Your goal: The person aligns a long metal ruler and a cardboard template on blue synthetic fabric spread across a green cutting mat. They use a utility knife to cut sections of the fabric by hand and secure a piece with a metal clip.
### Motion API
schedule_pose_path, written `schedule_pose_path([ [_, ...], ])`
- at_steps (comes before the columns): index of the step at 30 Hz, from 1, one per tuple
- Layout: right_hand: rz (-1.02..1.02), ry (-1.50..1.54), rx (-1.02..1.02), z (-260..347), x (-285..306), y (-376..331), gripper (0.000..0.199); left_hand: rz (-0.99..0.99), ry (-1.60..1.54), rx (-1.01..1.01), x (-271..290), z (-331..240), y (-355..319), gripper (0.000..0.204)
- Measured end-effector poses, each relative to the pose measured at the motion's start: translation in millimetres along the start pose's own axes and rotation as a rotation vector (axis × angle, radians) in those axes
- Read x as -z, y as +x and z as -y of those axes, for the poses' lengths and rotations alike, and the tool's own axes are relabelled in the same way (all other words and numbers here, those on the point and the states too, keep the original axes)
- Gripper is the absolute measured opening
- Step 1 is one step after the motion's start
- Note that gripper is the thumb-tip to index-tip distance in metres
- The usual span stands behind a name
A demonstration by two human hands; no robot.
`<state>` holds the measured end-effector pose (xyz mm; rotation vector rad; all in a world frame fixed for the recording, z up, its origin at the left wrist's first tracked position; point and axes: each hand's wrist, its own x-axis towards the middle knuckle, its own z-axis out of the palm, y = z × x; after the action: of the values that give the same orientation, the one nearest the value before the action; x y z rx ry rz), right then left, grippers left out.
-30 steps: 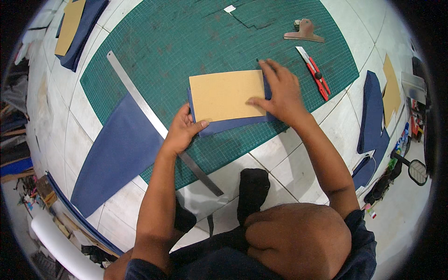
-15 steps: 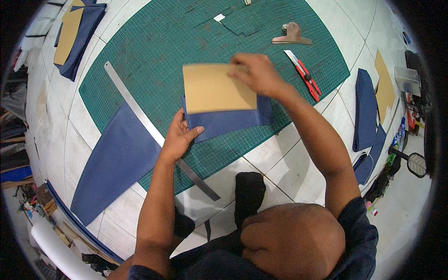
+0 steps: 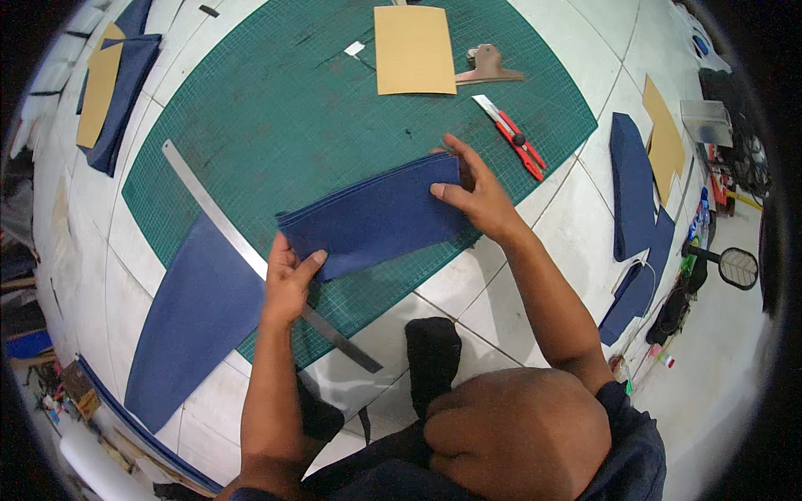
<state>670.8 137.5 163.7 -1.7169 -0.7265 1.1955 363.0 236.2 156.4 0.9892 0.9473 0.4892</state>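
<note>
Several layers of navy fabric [image 3: 376, 215] are stacked together between my hands, over the near part of a green cutting mat [image 3: 276, 125]. My left hand [image 3: 288, 277] pinches the stack's left end, thumb on top and fingers beneath. At the right end my right hand [image 3: 476, 190] grips it, thumb on the near face and fingers behind the far edge. A tan card pattern piece [image 3: 414, 52] lies at the back of the mat, partly over a metal bulldog clip [image 3: 487, 68]. To the right of it rests a red utility knife [image 3: 514, 142] with its blade out.
A steel ruler [image 3: 209, 194] slants across the mat's left side, over a larger navy fabric piece [image 3: 192, 313]. Folded navy fabric [image 3: 125, 108] with tan card lies far left. More fabric [image 3: 633, 192] and card [image 3: 664, 146] lie on the tiles [image 3: 576, 225] at right.
The tan card has left the fabric and my right hand, and now lies at the back of the mat. My right hand has taken hold of the fabric stack's right end.
</note>
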Motion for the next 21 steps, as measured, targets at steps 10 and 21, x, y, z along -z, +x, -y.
schedule_pose_path([
  [10, 0.005, -0.135, 0.485, 2, -19, -4, 0.029, -0.161, 0.301, -0.129, 9, -10, 21, 0.029],
  [21, 0.045, -0.074, 0.364, -28, -27, 10, 0.026, -0.194, 0.367, -0.378, 1, 17, 33, 0.018],
])
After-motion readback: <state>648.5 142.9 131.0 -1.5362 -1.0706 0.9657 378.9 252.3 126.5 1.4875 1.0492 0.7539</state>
